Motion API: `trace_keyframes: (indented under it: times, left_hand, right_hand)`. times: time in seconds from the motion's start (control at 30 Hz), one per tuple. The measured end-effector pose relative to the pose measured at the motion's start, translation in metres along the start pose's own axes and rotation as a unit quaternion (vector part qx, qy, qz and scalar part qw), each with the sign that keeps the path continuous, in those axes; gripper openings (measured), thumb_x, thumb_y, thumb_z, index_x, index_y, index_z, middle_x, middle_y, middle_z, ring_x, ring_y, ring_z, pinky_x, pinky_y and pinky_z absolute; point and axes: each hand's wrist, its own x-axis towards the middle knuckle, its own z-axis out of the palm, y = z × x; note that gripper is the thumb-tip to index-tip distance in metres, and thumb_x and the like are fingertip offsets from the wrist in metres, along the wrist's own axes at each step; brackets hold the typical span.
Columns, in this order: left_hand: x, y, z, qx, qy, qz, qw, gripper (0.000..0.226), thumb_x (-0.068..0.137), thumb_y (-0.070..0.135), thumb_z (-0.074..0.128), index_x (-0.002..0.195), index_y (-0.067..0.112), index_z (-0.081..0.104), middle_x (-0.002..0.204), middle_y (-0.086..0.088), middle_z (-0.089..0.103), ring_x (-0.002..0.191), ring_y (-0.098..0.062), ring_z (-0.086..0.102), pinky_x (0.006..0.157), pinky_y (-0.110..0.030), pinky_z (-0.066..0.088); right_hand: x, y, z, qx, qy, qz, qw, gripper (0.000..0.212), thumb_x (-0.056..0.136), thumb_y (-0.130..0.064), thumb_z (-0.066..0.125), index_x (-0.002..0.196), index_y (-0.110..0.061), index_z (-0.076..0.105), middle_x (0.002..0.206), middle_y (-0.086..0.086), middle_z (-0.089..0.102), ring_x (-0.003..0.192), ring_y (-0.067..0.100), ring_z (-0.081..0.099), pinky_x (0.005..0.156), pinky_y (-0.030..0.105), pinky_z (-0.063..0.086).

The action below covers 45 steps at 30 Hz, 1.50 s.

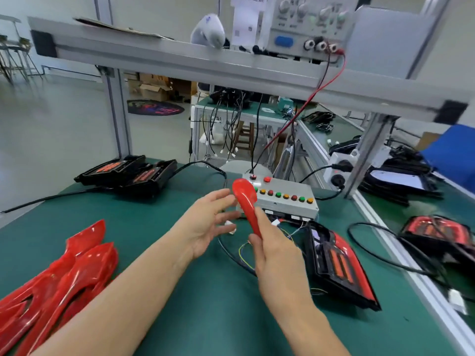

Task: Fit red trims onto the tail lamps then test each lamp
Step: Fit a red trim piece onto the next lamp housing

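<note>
Our right hand point(276, 255) grips one red trim point(246, 204) by its lower end, raised above the table point(159, 217); our left hand point(213, 222) hovers open beside it. Held so low, it could twist or slip before reaching the tail lamp point(336, 260).

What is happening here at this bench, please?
A person is fitting red trims to tail lamps. The right hand grips one red trim by its lower end and holds it up above the green mat. The left hand is open beside it, fingers spread. A tail lamp lies to the right, near the grey button box. More red trims are piled at the left.
</note>
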Motion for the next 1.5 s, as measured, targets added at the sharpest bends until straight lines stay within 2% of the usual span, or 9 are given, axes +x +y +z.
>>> trace_keyframes:
  times: [0.23,0.4,0.53,0.6,0.67,0.73,0.93,1.2,1.5]
  left_hand:
    - [0.033,-0.032,0.068,0.155,0.006,-0.021,0.988,0.02,0.097,0.016,0.052,0.116,0.014,0.053,0.11,-0.007,0.061,0.089,-0.017,0.058,0.071,-0.023,0.05]
    - [0.056,-0.048,0.124,0.123,-0.032,-0.102,0.987,0.01,0.095,0.012,0.051,0.086,0.013,0.052,0.08,-0.008,0.052,0.06,-0.016,0.047,0.054,-0.025,0.038]
    - [0.068,-0.062,0.146,0.107,-0.023,-0.132,0.985,0.006,0.09,0.012,0.06,0.091,0.006,0.062,0.074,-0.01,0.063,0.042,-0.013,0.06,0.039,-0.02,0.048]
    - [0.072,-0.068,0.151,0.105,-0.021,-0.148,0.983,0.014,0.092,0.01,0.058,0.103,0.003,0.063,0.081,-0.012,0.065,0.058,-0.019,0.065,0.048,-0.026,0.055]
    - [0.075,-0.073,0.154,0.123,-0.011,-0.178,0.976,0.026,0.092,0.01,0.056,0.114,-0.001,0.06,0.102,-0.019,0.066,0.089,-0.03,0.065,0.078,-0.038,0.057]
    - [0.073,-0.074,0.154,0.114,-0.009,-0.2,0.973,0.017,0.092,0.007,0.051,0.101,-0.001,0.063,0.098,-0.019,0.066,0.087,-0.03,0.064,0.082,-0.039,0.054]
    - [0.066,-0.074,0.138,-0.005,-0.022,-0.21,0.977,0.038,0.079,-0.008,0.037,0.049,0.001,0.059,0.051,-0.01,0.061,0.043,-0.023,0.061,0.048,-0.026,0.05]
    - [0.048,-0.08,0.12,-0.192,-0.027,-0.182,0.964,0.042,0.09,0.022,0.053,0.057,0.004,0.071,0.063,-0.013,0.068,0.051,-0.024,0.066,0.048,-0.032,0.056]
    - [0.041,-0.079,0.12,-0.227,0.016,-0.158,0.961,0.031,0.091,0.036,0.056,0.095,0.007,0.069,0.092,-0.015,0.071,0.083,-0.028,0.067,0.081,-0.04,0.053]
  right_hand:
    - [-0.008,0.047,-0.051,-0.094,0.101,0.104,0.985,0.05,0.102,-0.026,0.04,0.151,-0.029,0.027,0.112,0.0,0.065,0.098,0.025,0.06,0.08,0.036,0.044]
    - [-0.014,0.074,-0.065,-0.146,0.067,0.198,0.967,0.031,0.101,-0.023,0.04,0.131,-0.026,0.044,0.104,0.003,0.065,0.095,0.03,0.057,0.066,0.034,0.031]
    - [-0.019,0.085,-0.064,-0.135,0.035,0.229,0.963,0.027,0.099,-0.021,0.039,0.124,-0.023,0.048,0.09,0.006,0.059,0.083,0.028,0.047,0.064,0.035,0.031]
    - [-0.02,0.089,-0.064,-0.13,0.034,0.235,0.963,0.028,0.099,-0.02,0.038,0.125,-0.022,0.05,0.089,0.006,0.058,0.082,0.027,0.046,0.064,0.035,0.031]
    - [-0.02,0.09,-0.063,-0.133,0.034,0.237,0.962,0.029,0.1,-0.021,0.039,0.126,-0.022,0.051,0.087,0.004,0.054,0.081,0.026,0.043,0.065,0.035,0.029]
    - [-0.02,0.09,-0.063,-0.137,0.033,0.238,0.961,0.029,0.1,-0.023,0.039,0.127,-0.022,0.05,0.087,0.003,0.05,0.081,0.025,0.042,0.065,0.034,0.029]
    - [-0.028,0.093,-0.063,-0.137,0.046,0.211,0.967,0.032,0.101,-0.025,0.04,0.131,-0.024,0.048,0.104,-0.004,0.044,0.098,0.021,0.05,0.072,0.032,0.035]
    - [-0.037,0.087,-0.064,-0.158,0.028,0.135,0.978,0.035,0.1,-0.037,0.041,0.135,-0.032,0.045,0.108,-0.011,0.047,0.103,0.014,0.041,0.076,0.027,0.033]
    - [-0.058,0.078,-0.059,-0.125,0.04,0.038,0.991,0.047,0.099,-0.036,0.046,0.145,-0.035,0.038,0.11,-0.009,0.048,0.104,0.014,0.046,0.083,0.027,0.041]
